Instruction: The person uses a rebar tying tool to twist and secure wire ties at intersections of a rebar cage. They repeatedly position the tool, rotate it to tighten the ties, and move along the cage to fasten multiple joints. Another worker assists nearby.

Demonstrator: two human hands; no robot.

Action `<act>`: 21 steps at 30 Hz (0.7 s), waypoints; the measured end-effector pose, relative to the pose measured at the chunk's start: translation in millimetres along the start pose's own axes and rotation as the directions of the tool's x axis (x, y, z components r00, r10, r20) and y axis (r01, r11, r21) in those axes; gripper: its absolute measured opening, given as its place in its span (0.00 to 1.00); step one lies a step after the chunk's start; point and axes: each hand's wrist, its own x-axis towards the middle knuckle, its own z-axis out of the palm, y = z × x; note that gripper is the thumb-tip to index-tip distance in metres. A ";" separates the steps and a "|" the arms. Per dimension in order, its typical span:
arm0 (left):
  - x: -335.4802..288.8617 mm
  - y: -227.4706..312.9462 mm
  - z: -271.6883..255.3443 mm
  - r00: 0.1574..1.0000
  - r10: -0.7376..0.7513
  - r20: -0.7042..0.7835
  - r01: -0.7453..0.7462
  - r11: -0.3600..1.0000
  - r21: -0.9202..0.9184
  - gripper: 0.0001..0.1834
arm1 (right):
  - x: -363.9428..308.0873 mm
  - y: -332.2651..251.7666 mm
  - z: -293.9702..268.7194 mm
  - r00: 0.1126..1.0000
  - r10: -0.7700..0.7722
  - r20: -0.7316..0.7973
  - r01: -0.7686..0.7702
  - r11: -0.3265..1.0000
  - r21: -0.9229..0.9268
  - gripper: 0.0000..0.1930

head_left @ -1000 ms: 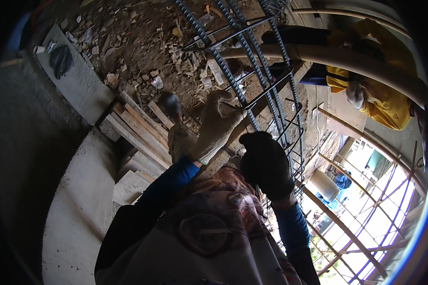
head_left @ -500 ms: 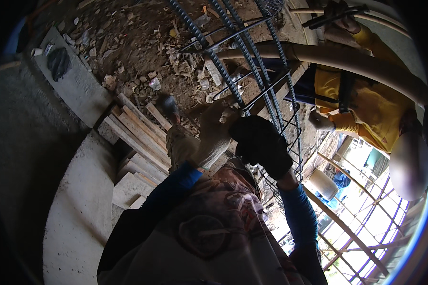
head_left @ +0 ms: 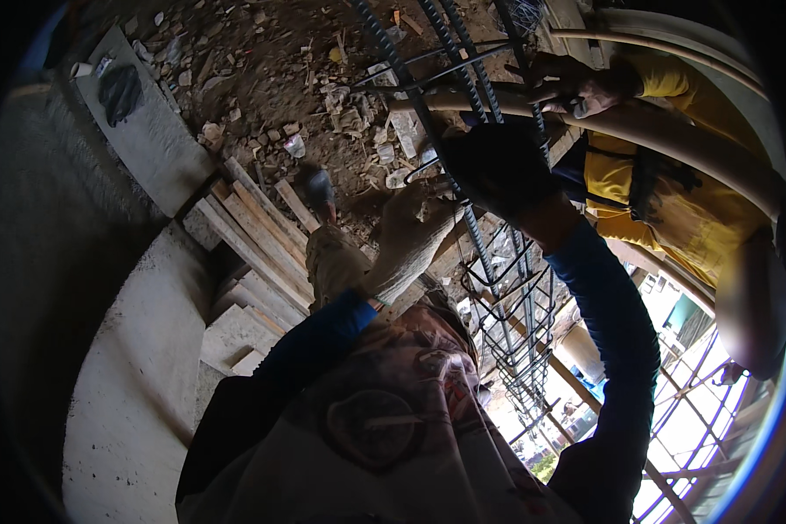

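Long ribbed steel bars, tied with thin square stirrups into a rebar cage [head_left: 485, 253], slant through the middle. My left hand [head_left: 415, 236], in a pale knit glove, has its fingers closed at the nearest bar, beside a stirrup's bent end. Just above and to the right, my right hand [head_left: 502, 175], in a black glove, lies over the bars. It looks closed, but the dark glove hides its fingers and anything in them. Across the cage, a co-worker's hand [head_left: 585, 94] reaches to the far bar from a yellow sleeve.
Loose wooden planks [head_left: 258, 240] lie left of my leg, beside a curved concrete edge [head_left: 131, 349]. Rubble and scraps cover the dirt ground [head_left: 271, 79]. A thick pole [head_left: 672, 135] crosses in front of the co-worker [head_left: 672, 192]. Poles and latticed bars stand at lower right.
My right hand has moved up and right from beside my left hand onto the bars. The co-worker's hand has come down toward the cage. My left hand stays near the same bar.
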 end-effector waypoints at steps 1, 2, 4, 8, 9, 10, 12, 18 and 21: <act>0.3 0.4 0.2 1.000 -0.022 0.006 0.023 0.998 -0.059 0.09 | 3.2 1.9 1.2 1.000 -0.007 0.023 0.005 0.997 0.074 0.07; 1.0 0.9 0.3 0.998 -0.063 0.013 0.064 0.992 -0.108 0.09 | 7.2 4.5 2.3 0.997 -0.010 0.071 0.004 0.997 0.080 0.08; 2.2 2.2 -0.1 1.000 0.001 0.016 -0.001 1.000 -0.014 0.09 | 13.9 7.8 2.3 0.981 -0.009 0.196 -0.004 0.998 0.068 0.09; 1.1 5.4 -1.0 0.998 0.061 0.024 -0.062 0.998 0.030 0.08 | 17.6 5.4 -6.5 0.974 0.021 0.226 -0.040 0.996 0.080 0.09; 0.6 5.9 -2.0 0.998 0.052 0.030 -0.054 0.997 0.057 0.08 | 16.8 3.5 -9.6 0.972 0.027 0.232 -0.040 0.998 0.051 0.09; -0.3 6.1 -3.2 0.998 0.054 0.040 -0.057 0.995 0.077 0.07 | 15.7 1.1 -12.3 0.978 0.020 0.209 -0.027 0.999 0.031 0.09; -2.8 5.6 -5.2 0.997 0.062 0.046 -0.066 0.992 0.112 0.07 | 10.4 -4.3 -17.5 0.945 0.086 0.316 -0.066 0.995 -0.073 0.08; -4.5 2.5 -8.4 0.995 0.089 0.043 -0.095 0.985 0.146 0.10 | 5.9 -21.0 -23.3 0.997 -0.066 -0.043 0.058 0.984 -0.168 0.08; -5.4 2.0 -8.8 0.997 0.067 0.047 -0.070 0.994 0.079 0.12 | -11.7 -27.6 -37.2 0.999 -0.036 -0.025 0.034 0.995 -0.090 0.08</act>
